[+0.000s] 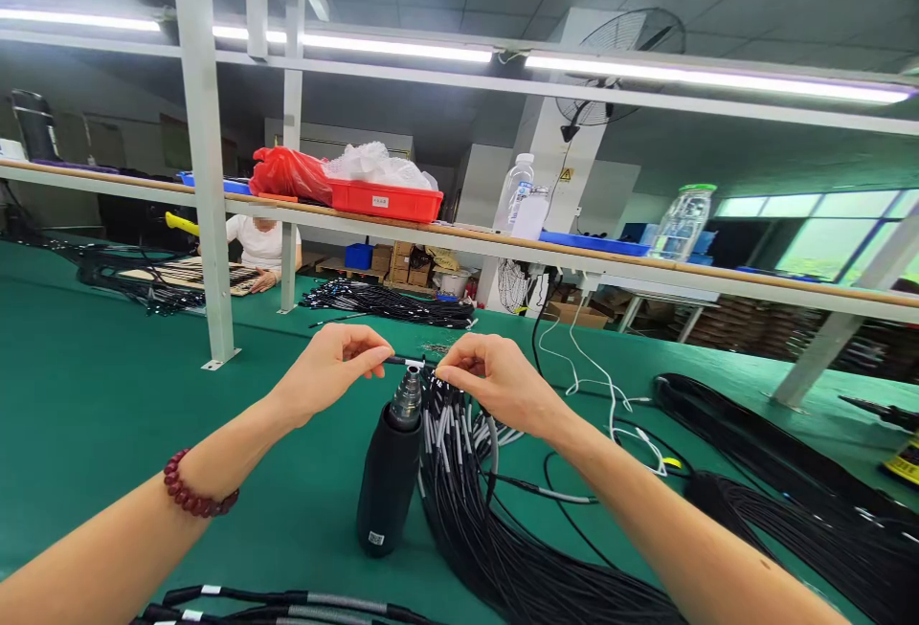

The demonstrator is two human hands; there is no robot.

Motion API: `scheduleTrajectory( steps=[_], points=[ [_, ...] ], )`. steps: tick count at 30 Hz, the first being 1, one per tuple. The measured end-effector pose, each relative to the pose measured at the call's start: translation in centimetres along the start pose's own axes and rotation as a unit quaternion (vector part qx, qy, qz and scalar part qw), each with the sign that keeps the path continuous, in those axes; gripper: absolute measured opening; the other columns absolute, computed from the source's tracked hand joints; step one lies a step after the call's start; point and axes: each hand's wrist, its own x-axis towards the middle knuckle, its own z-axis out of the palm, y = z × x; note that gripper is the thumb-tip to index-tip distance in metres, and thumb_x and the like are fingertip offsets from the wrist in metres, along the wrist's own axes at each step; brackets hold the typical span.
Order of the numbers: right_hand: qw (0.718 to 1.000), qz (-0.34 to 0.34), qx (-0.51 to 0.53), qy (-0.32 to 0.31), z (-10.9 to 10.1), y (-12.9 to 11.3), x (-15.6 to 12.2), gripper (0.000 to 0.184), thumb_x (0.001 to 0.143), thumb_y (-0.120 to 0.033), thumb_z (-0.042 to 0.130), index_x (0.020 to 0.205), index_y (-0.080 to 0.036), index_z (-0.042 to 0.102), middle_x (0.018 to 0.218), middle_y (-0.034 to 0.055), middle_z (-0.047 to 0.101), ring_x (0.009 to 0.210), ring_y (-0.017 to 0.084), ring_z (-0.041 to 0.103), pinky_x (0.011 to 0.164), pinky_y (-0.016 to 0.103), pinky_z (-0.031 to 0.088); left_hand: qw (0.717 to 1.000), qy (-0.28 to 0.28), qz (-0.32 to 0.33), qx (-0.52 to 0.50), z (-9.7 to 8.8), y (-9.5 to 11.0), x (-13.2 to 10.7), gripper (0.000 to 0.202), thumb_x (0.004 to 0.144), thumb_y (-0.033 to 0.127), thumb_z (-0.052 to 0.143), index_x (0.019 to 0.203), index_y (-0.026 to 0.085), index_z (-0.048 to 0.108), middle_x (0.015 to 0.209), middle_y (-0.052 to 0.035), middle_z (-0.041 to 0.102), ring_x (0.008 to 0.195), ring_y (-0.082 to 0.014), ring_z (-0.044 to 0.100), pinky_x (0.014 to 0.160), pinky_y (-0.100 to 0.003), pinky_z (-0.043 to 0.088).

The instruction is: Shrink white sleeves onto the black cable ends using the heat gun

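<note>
My left hand and my right hand each pinch one end of a thin black cable with a white sleeve. They hold it level just above the metal nozzle of a black heat gun that stands upright on the green table. A thick bundle of black cables with white-sleeved ends lies right of the gun, under my right hand. A dark red bead bracelet is on my left wrist.
More black cable bundles lie at the right, the near edge and the far side. A white frame post stands at the left. The shelf above carries a red tray and bottles. A person in white works opposite.
</note>
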Motion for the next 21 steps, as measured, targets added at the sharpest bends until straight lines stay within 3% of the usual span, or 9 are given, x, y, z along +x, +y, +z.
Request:
scheduleTrajectory(
  steps=[11,21],
  points=[
    [1.0,0.011,0.002,0.005,0.09,-0.01,0.26,0.012,0.08,-0.015,0.066,0.07,-0.014,0.072,0.07,0.002,0.068,0.061,0.012,0.056,0.056,0.024,0.042,0.998,0.014,0.045,0.034,-0.16,-0.02,0.33,0.017,0.08,0.032,0.067,0.084,0.018,0.074,0.079,-0.0014,0.07,0.075,-0.0161,0.057,0.068,-0.028,0.042],
    [1.0,0.007,0.007,0.006,0.08,0.16,0.41,0.012,0.08,-0.015,0.064,0.069,-0.014,0.07,0.067,0.0021,0.066,0.059,0.012,0.056,0.055,0.024,0.042,0.997,0.027,0.041,0.053,0.01,0.0,0.57,0.016,0.077,0.031,0.068,0.081,0.019,0.077,0.079,-0.0032,0.074,0.077,-0.0188,0.061,0.071,-0.03,0.044]
  ],
)
